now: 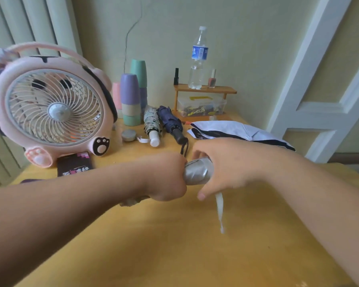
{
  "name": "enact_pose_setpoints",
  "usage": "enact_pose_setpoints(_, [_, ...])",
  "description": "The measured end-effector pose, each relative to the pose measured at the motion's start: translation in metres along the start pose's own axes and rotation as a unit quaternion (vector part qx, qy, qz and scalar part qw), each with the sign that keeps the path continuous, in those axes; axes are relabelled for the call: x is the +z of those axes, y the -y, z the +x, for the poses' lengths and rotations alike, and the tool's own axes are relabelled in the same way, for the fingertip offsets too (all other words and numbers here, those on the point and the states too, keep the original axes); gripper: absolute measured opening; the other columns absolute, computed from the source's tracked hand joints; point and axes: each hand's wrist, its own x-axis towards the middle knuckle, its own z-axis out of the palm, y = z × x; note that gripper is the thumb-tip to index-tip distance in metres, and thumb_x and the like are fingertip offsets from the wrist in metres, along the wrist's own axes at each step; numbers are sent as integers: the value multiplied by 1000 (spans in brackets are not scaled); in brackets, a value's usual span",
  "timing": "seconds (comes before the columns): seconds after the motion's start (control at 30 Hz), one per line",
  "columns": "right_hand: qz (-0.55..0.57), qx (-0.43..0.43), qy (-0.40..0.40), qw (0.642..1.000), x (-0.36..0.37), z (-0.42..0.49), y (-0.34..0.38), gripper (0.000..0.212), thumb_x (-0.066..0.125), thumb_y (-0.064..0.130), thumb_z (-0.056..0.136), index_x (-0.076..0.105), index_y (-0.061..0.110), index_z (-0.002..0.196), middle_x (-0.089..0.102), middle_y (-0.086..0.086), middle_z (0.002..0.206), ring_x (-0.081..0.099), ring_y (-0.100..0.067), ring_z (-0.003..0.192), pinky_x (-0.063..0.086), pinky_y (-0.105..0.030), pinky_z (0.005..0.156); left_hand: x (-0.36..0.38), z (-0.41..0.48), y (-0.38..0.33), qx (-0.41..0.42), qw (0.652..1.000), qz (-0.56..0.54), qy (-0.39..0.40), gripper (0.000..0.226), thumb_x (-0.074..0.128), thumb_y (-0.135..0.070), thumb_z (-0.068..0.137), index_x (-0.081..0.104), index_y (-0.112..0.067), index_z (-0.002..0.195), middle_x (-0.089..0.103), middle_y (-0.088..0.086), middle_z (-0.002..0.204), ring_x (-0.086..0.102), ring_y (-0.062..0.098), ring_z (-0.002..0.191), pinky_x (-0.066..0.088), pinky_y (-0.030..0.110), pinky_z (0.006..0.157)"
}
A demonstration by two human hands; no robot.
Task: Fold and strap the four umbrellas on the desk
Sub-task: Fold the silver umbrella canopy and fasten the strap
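In the middle of the frame we see both hands closed on one silver umbrella [197, 172], held just above the yellow desk [174, 245]. The left hand [166, 177] is clenched in a fist round its left end, and the right hand [222, 162] wraps over its right end, fingers curled across the top and thumb pointing down. A pale strap [219, 208] hangs below the right hand, its tip blurred near the desk surface. Just above the hands, towards the centre of the frame, two folded umbrellas lie side by side on the desk: a patterned umbrella [151, 123] with a white handle and a navy umbrella [171, 123] with a dark handle and wrist loop. To their right we find a white and black umbrella [236, 131] lying loose and unrolled. At the left stands a pink fan [50, 106] with a dark box [74, 163] at its foot. Behind the folded umbrellas stand stacked cups [133, 98], and at upper centre a small wooden shelf [205, 90] carries a water bottle [198, 59], with a clear box [201, 105] beneath it.
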Motion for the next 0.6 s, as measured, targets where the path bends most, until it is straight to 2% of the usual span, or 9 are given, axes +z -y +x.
enact_pose_setpoints(0.07, [92,-72,-105,988,1,-13,-4,76,90,56,64,51,43,128,50,25,128,43,5,123,41,-16,99,2,1,10,-8,999,-35,-29,3,54,-17,81,53,-19,82,60,0,73,57,23,64,40,27,52])
enact_pose_setpoints(0.1, [165,-119,-186,961,5,-17,-8,70,90,51,66,56,39,127,52,25,129,44,4,127,39,-14,102,5,3,15,-20,998,-44,-52,4,53,-17,80,53,-20,82,61,-1,74,58,22,65,40,27,52])
enact_pose_setpoints(0.17, [286,-151,-382,866,20,-16,-21,38,86,41,75,69,23,103,68,13,107,63,-9,107,49,-23,91,15,7,24,-54,991,-64,-106,7,52,-18,79,52,-24,83,61,-5,76,58,17,66,39,27,51])
enact_pose_setpoints(0.23, [360,-77,-475,800,33,-6,-27,25,78,37,82,67,15,74,67,2,71,62,-10,68,47,-26,66,30,11,26,-84,981,-92,-147,10,52,-20,79,50,-26,87,60,-8,78,57,14,68,39,28,53])
enact_pose_setpoints(0.3, [354,17,-428,831,44,7,-28,37,76,42,85,66,15,62,65,0,60,57,-11,55,45,-28,57,47,16,25,-93,977,-77,-173,12,51,-21,81,44,-27,90,55,-7,77,54,18,68,37,32,54])
enact_pose_setpoints(0.37, [321,68,-327,886,51,15,-20,37,77,48,85,70,20,62,69,5,61,63,-11,60,51,-33,61,59,21,23,-93,975,-39,-198,16,50,-20,85,36,-26,90,49,-6,75,50,24,69,33,35,55])
enact_pose_setpoints(0.4, [318,78,-307,894,53,19,-15,36,76,50,84,72,21,63,70,7,63,65,-10,63,53,-34,64,62,24,23,-94,973,-28,-210,18,51,-21,86,33,-25,90,47,-6,75,49,26,70,32,36,56])
enact_pose_setpoints(0.53, [346,113,-266,892,64,29,2,30,78,49,82,73,21,69,72,11,64,67,-5,62,55,-30,64,68,29,23,-94,971,-15,-220,21,51,-26,89,30,-23,90,44,-6,75,47,27,70,33,35,58])
enact_pose_setpoints(0.6, [408,133,-228,874,70,34,9,27,80,44,82,72,19,75,73,8,63,68,-5,59,55,-26,61,70,30,24,-95,970,-11,-225,24,51,-30,91,28,-24,89,40,-7,73,46,26,70,33,35,58])
